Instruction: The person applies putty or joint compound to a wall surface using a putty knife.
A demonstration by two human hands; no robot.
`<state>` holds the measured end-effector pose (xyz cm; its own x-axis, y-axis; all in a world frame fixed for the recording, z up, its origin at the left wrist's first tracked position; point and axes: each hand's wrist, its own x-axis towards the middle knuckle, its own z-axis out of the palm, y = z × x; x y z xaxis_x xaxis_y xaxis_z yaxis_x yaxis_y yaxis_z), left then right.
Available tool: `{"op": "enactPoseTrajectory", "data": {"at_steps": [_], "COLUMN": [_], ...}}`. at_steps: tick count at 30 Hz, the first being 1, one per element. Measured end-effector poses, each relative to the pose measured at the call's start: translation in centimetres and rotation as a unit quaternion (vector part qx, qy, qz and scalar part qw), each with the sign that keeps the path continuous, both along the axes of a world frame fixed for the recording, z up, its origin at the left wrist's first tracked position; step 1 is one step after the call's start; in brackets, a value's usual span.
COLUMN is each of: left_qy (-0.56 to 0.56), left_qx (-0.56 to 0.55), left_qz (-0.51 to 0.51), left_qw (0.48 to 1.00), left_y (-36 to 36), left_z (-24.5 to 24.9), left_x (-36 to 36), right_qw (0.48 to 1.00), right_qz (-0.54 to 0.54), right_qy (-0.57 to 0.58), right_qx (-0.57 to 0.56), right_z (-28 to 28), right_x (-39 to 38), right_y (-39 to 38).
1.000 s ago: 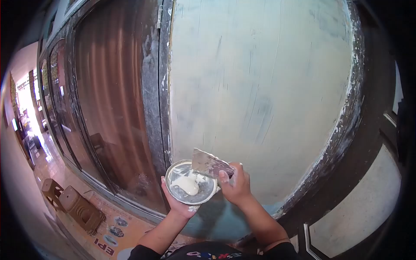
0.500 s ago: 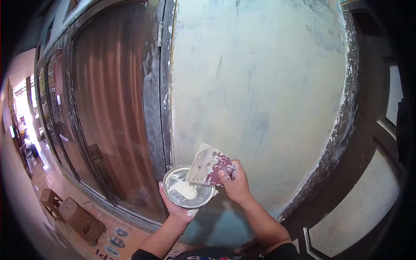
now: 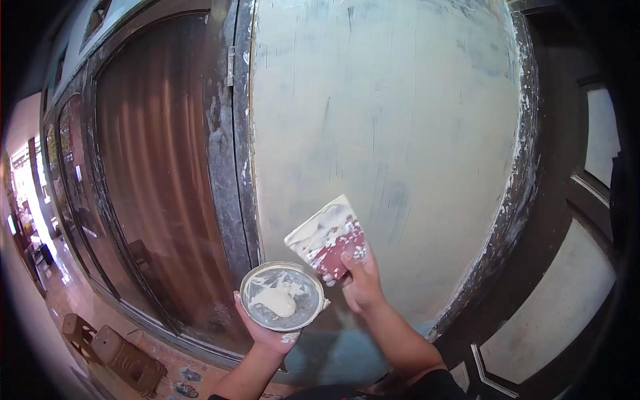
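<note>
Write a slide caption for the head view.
Right hand grips a smeared scraper while the left hand holds a round dish of white paste before a patchy pale panel.

A brown curtain (image 3: 153, 133) is hanging in folds behind the glass (image 3: 160, 293) on the left, and a grey, scuffed post (image 3: 223, 153) is running down beside it, a small hinge (image 3: 231, 67) showing near its top. Narrower windows (image 3: 73, 160) are lining the same side, receding toward a bright opening (image 3: 33, 193). The shiny floor (image 3: 63, 270) is catching that light. Low on the left, a brown stool (image 3: 127, 357) is standing just beside another stool (image 3: 79, 333), and dark oval patches (image 3: 185, 389) are showing near them. On the right, dark woodwork (image 3: 547, 167) is framing a pale lower panel (image 3: 557, 307) and a smaller upper panel (image 3: 599, 137).
</note>
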<state>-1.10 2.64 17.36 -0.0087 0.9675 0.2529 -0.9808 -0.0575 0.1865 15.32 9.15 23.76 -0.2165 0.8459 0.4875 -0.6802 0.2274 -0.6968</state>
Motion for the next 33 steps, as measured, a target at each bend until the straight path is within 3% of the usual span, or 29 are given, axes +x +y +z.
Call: {"op": "enactPoseTrajectory", "data": {"at_steps": [7, 10, 13, 14, 16, 18, 20, 21, 23, 27, 30, 33], "left_qy": [-0.042, -0.021, 0.015, 0.02, -0.011, -0.042, -0.044, -0.045, -0.028, -0.044, -0.052, -0.042], "left_qx": [-0.007, -0.008, -0.001, -0.002, -0.009, -0.018, -0.017, -0.016, 0.013, -0.005, -0.042, -0.056], "left_qz": [-0.012, 0.011, 0.021, 0.028, 0.03, 0.032, 0.04, 0.044, 0.046, 0.07, 0.096, 0.097], "left_qw": [0.999, 1.0, 1.0, 0.999, 0.999, 0.998, 0.998, 0.998, 0.998, 0.997, 0.993, 0.993], "left_y": [0.2, 0.5, -0.1, -0.3, -0.1, -0.1, -0.3, -0.4, -0.9, -0.5, 0.2, 0.7], "left_z": [-0.9, -1.5, -1.9, -1.8, -2.6, -3.4, -3.8, -3.8, -3.5, -4.4, -5.5, -5.5], "left_x": [-1.2, -2.0, -3.2, -3.6, -4.9, -6.1, -7.3, -7.8, -8.8, -10.7, -12.0, -12.6], "right_qw": [0.965, 0.915, 0.845, 0.808, 0.605, 0.433, 0.311, 0.31, 0.15, 0.128, 0.144, 0.113], "right_qz": [-0.174, -0.283, -0.365, -0.407, -0.596, -0.726, -0.767, -0.766, -0.795, -0.794, -0.785, -0.797], "right_qy": [0.055, 0.075, -0.001, -0.025, -0.073, -0.158, -0.171, -0.169, -0.272, -0.245, -0.255, -0.356], "right_qx": [0.188, 0.277, 0.39, 0.426, 0.523, 0.511, 0.535, 0.538, 0.522, 0.542, 0.547, 0.474], "right_z": [9.8, 17.0, 24.1, 26.5, 32.2, 35.7, 39.3, 40.6, 43.1, 46.0, 46.2, 47.2], "right_x": [3.9, 3.6, 2.7, 2.4, 1.2, -1.5, -4.1, -5.2, -7.2, -10.0, -11.3, -12.2], "right_y": [0.3, -0.3, 0.3, 1.0, 2.2, 0.5, 0.4, 0.6, 1.3, 4.1, 5.1, 6.5]}}
